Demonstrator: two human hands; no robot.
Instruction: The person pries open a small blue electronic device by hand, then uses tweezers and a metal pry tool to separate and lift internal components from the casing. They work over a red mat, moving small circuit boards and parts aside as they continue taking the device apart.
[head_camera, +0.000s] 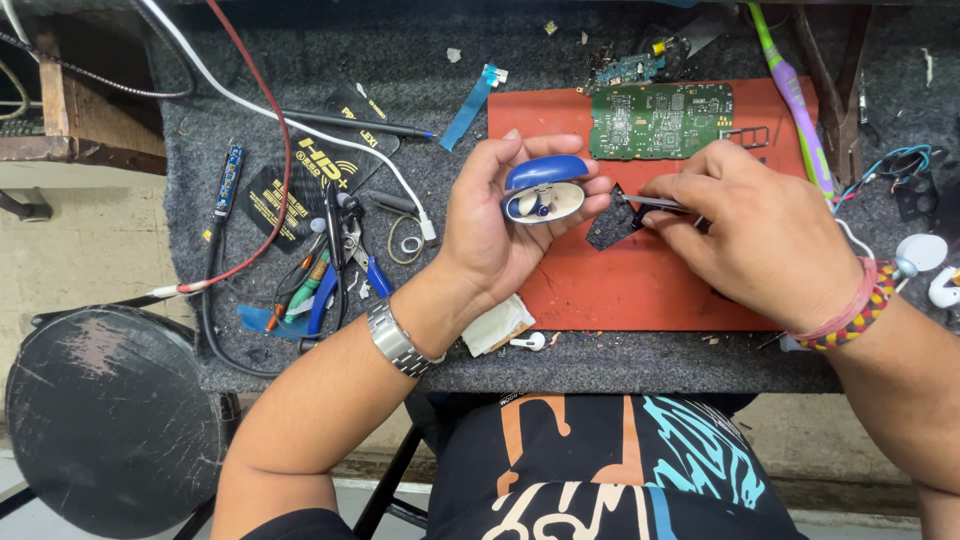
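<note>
Earbud case (545, 188), blue with a pale inner face, lid hinged open, sits in the left hand (500, 225) above the left edge of the red mat (640, 285). Left grip: fingers curled round the case from behind and below, thumb on its near side, clamped on it. What lies in the case's wells is too small to make out.

Worktop (400, 70): covered in dark grey felt, its far edge cut off by the frame.

Red mat: partly hidden under both hands.

Round black stool (110, 420): off the worktop's left corner, scuffed.

Right hand (760, 230): fingers pinched together on thin metal tweezers (655, 202). The tips point left toward the case; I cannot tell whether they touch it. Most of the tool's length is hidden inside the fist.

Green circuit board (660, 120): on the mat's far edge, just beyond the hands.

Dark flat piece (612, 222): on the mat between the hands, partly covered by the left fingertips; its kind is unclear.

Blue-handled pliers (345, 260): among cables left of the mat, overlapping other tools.
</note>
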